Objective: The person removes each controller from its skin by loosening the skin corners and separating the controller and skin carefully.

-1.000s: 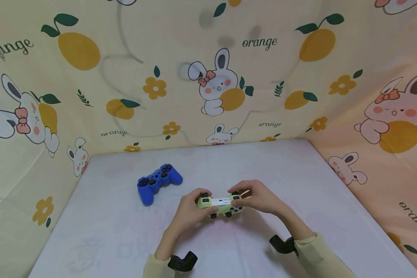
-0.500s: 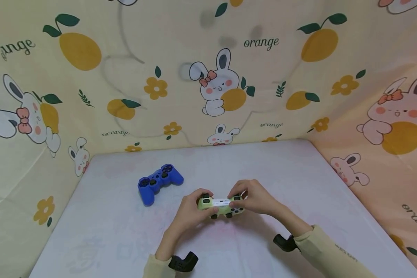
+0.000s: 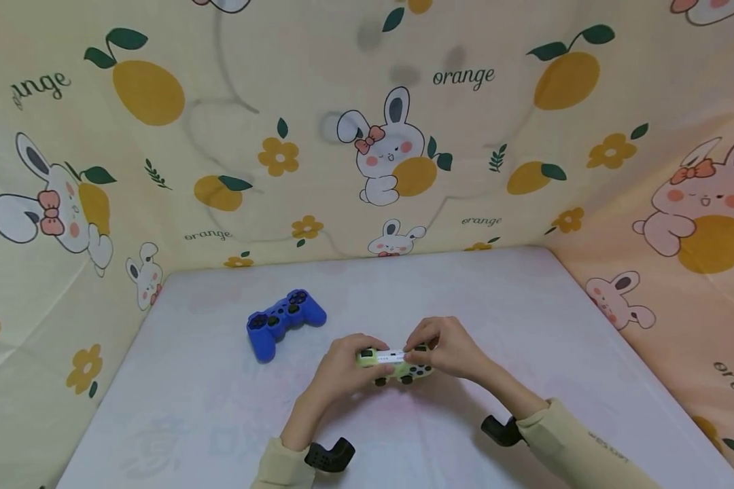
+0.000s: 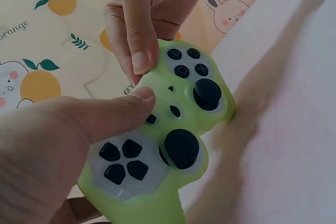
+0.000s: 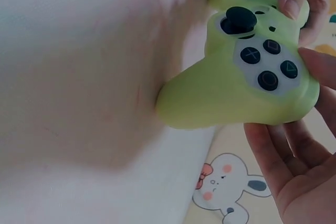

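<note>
A game controller (image 3: 402, 372) in a pale green sleeve is held between both hands, close over the white table, its top edge tilted up. A white strip with a small port shows along that edge. My left hand (image 3: 342, 367) grips the left end; in the left wrist view its thumb (image 4: 121, 114) lies on the face near the small middle buttons. My right hand (image 3: 451, 350) pinches the top edge at the right shoulder, its fingers behind. Black thumbsticks (image 5: 240, 20) and face buttons (image 5: 268, 80) poke through the sleeve.
A blue game controller (image 3: 286, 319) lies face up on the table (image 3: 208, 380), left of and beyond the hands. Cloth walls (image 3: 318, 224) printed with rabbits and oranges rise along the back and sides. Black wrist cameras (image 3: 330, 455) sit at both sleeves.
My left fingers have shifted inward along the controller's top edge. The right fingers have edged in slightly over the right shoulder. The blue controller stays put; the head view has shifted a little.
</note>
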### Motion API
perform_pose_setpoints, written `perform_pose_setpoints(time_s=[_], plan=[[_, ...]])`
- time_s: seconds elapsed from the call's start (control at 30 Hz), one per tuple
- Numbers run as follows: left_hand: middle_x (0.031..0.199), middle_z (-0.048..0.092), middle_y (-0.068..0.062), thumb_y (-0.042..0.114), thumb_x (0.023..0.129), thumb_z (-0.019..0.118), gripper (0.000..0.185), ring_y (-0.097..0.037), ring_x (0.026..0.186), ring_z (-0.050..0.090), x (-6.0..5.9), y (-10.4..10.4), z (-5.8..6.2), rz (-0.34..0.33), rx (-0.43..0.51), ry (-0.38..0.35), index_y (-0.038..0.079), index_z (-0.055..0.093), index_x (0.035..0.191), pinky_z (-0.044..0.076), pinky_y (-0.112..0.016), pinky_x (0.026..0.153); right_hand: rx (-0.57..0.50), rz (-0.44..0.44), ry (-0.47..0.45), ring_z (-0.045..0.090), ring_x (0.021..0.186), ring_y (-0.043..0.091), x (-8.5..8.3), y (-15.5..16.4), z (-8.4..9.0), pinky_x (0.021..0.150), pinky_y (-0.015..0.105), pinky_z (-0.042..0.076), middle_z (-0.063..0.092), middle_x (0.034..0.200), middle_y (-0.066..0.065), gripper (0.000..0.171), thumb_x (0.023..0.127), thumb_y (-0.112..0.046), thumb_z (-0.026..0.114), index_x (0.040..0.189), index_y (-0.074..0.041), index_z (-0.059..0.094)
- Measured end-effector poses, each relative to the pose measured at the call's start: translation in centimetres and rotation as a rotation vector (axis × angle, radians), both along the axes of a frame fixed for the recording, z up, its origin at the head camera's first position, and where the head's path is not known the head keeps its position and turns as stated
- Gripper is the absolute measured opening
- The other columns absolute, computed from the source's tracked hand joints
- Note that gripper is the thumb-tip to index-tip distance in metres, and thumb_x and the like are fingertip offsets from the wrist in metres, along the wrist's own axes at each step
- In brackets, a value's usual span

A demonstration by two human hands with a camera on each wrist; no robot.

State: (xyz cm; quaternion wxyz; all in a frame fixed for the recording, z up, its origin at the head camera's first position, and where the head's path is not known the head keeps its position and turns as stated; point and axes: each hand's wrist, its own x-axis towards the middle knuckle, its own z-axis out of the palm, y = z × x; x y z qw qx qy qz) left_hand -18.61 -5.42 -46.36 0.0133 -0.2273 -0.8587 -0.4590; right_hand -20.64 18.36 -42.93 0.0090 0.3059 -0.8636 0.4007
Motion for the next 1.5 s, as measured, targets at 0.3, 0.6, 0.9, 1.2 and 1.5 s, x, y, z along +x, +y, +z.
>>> perform_pose_setpoints(time_s=[0.3,0.6,0.9,1.2,1.5], plan=[[0.101,0.068,0.014,0.036,0.079,0.083,0.03,-0.007,0.089,0.06,0.1,0.1,-0.2,0.007,-0.01,0.002,0.022,0.076,0.105,0.049,-0.03,0.075,-0.043,-0.077,-0.082,0.062,0.077,0.014,0.8,-0.4,0.0,0.06,0.03,0.053,0.067,0.084,-0.008,0.008,0.076,-0.009,0.084,0.079,-0.016,0.08],[0.094,0.068,0.015,0.042,0.075,0.085,0.031,-0.007,0.083,0.061,-0.2,0.0,-0.7,0.006,0.036,-0.028,0.023,0.077,0.099,0.05,-0.029,0.07,-0.014,-0.134,-0.036,0.061,0.082,0.015,1.3,-1.0,0.3,0.062,0.029,0.053,0.068,0.085,-0.007,0.008,0.074,-0.008,0.085,0.074,-0.014,0.08],[0.092,0.068,0.016,0.04,0.075,0.085,0.028,-0.008,0.081,0.062,-0.6,0.0,-0.9,0.005,0.064,-0.035,0.023,0.076,0.097,0.051,-0.029,0.069,-0.133,-0.236,-0.083,0.066,0.079,0.016,1.7,-1.1,-0.2,0.061,0.028,0.054,0.073,0.087,-0.001,0.008,0.075,-0.007,0.085,0.074,-0.013,0.08],[0.092,0.067,0.014,0.038,0.078,0.084,0.028,-0.008,0.082,0.061,-0.8,0.1,-1.2,-0.019,0.078,0.013,0.021,0.076,0.099,0.051,-0.028,0.07,-0.136,-0.333,-0.081,0.067,0.074,0.012,1.8,-1.1,-0.1,0.063,0.03,0.053,0.072,0.079,-0.007,0.006,0.081,-0.008,0.081,0.077,-0.011,0.078],[0.093,0.068,0.014,0.036,0.078,0.084,0.028,-0.007,0.082,0.061,-0.5,0.1,-1.2,-0.022,0.081,0.054,0.02,0.076,0.1,0.05,-0.028,0.072,-0.149,-0.433,-0.105,0.067,0.07,0.013,1.5,-0.7,-0.5,0.062,0.029,0.052,0.071,0.082,-0.001,0.007,0.083,-0.006,0.079,0.078,-0.01,0.076]])
